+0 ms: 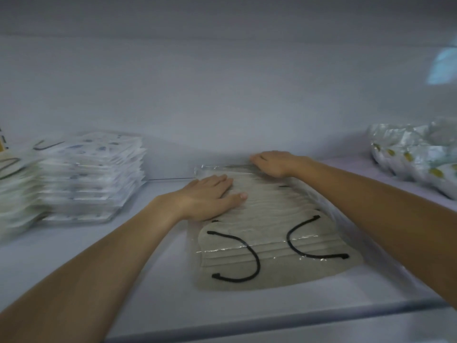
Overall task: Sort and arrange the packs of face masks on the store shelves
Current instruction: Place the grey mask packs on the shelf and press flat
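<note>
The mask pack lies long from 6 to 12 o'clock, the open left grip flat on it and the open right grip at its 12 o'clock end

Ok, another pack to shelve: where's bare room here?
Bare shelf lies between the left stack and the beige pack under the left hand and right hand, widening toward the front. A narrower strip, crossed by the right arm, separates that pack from the right-hand packs. Both ends are crowded.
</note>
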A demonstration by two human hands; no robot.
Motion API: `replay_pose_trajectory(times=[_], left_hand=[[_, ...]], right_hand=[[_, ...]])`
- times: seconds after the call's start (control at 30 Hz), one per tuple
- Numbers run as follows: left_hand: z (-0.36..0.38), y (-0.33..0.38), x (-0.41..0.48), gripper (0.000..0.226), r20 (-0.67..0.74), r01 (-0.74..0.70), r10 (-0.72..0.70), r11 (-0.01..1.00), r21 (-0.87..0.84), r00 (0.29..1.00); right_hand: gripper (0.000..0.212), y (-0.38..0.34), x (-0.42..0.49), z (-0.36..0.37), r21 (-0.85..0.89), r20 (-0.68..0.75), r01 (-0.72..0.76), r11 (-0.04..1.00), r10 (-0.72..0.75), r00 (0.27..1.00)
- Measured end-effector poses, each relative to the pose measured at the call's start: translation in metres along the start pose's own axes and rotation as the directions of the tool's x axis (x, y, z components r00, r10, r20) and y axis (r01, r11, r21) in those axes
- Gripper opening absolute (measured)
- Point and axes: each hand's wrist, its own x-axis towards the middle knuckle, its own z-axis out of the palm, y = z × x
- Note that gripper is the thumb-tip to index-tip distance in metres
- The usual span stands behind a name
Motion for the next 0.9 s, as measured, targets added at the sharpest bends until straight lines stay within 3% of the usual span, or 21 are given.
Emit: replay_pose_trajectory(times=[0.13,0.23,0.3,0.4,0.53,0.63,0.9], left_hand=[[-0.002,-0.001,-0.001,0.078,-0.014,-0.003,0.003,1.000,0.000,1.000],[-0.002,-0.004,0.000,0.077,-0.039,-0.011,0.011,1.000,-0.003,0.999],[-0.001,-0.001,0.000,0.078,0.016,-0.012,0.012,0.999,-0.033,1.000],[-0.003,0.004,0.003,0.078,0.028,-0.022,0.024,0.999,-0.050,0.999],[-0.006,0.012,-0.001,0.092,-0.017,-0.031,0.030,0.997,-0.073,0.999],[-0.001,0.019,-0.002,0.075,0.024,-0.012,0.014,0.995,-0.100,1.000],[0.005,0.017,-0.006,0.065,-0.023,0.078,-0.081,0.992,-0.096,0.996]], right_hand=[[0.062,-0.004,-0.002,-0.003,-0.029,0.140,-0.027,0.999,0.031,0.990],[0.059,-0.012,-0.012,-0.018,0.078,0.111,0.031,0.996,-0.040,0.993],[0.057,-0.015,-0.022,-0.016,0.154,0.133,0.055,0.986,-0.076,0.988],[0.056,-0.024,-0.038,0.005,0.066,0.215,0.071,0.995,-0.084,0.973],[0.050,-0.026,-0.053,-0.001,0.106,0.143,0.053,0.993,-0.068,0.987],[0.054,-0.025,-0.068,0.006,0.060,0.194,0.074,0.995,-0.084,0.977],[0.053,-0.025,-0.106,0.005,0.058,0.071,0.160,0.985,-0.164,0.984]])
